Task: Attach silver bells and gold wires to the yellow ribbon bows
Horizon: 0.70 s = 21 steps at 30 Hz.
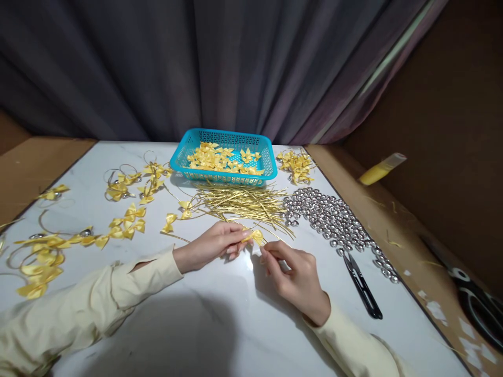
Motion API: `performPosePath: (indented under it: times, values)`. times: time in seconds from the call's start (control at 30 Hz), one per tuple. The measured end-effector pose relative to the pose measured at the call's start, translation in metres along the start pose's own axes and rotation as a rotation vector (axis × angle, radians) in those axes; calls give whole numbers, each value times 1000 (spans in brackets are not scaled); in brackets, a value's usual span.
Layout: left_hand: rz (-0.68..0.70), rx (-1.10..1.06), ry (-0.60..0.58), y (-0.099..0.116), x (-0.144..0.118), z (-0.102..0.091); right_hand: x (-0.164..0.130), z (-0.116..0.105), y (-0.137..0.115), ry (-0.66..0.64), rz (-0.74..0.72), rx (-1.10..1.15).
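Observation:
Between the thumb and fingers of my left hand (223, 242) is a small yellow ribbon bow (257, 236), held just above the table. My right hand (293, 272) is pinched closed at the bow's right side; what lies between its fingertips is too small to make out. Just beyond both hands lies a loose pile of gold cords (245, 201). Left of that pile, a yellow bow (168, 222) rests on the table near another bow (185, 209) that has a cord by it.
A blue basket (223, 177) of yellow bows stands at the back. Silver beads (326, 209) spread on the right beside black thread snips (362, 288). Bows with cords and beads (41, 262) lie left; more bows (296, 166) lie back right. Large scissors (477, 301) sit at the right edge.

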<state>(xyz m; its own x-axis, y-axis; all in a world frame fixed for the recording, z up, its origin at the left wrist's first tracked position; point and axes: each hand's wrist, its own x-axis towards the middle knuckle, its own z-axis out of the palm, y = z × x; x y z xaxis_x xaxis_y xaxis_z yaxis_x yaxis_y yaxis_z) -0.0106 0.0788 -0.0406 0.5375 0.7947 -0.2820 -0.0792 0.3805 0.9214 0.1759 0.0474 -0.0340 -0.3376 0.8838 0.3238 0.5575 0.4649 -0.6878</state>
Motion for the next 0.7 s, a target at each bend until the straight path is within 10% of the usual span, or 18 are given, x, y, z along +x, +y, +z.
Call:
performPosePath:
  times: [0.7]
  values:
    - [218,317,238,-7,-3,12,-1,17,-1,47,183,120]
